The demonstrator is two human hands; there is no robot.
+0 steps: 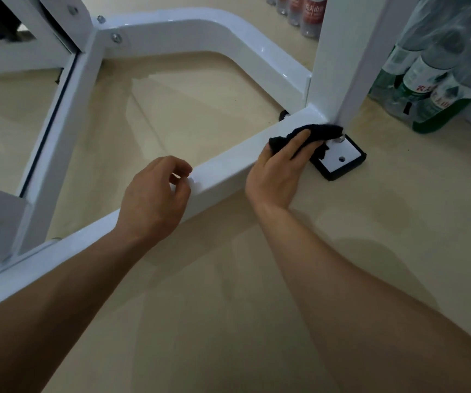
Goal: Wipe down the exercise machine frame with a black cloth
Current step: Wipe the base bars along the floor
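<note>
Cloth (323,131) (black, bunched) sits pressed on frame (223,168) at right upright's (339,66) base under right hand (276,173), fingers straight. Left hand (154,194) rests on frame, loosely curled, empty.

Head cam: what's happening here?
A person is wiping a white machine frame on the floor. The right hand presses a black cloth onto the bar at the corner by the upright, beside a black foot plate. The left hand rests on the same bar, fingers loosely curled.
</note>
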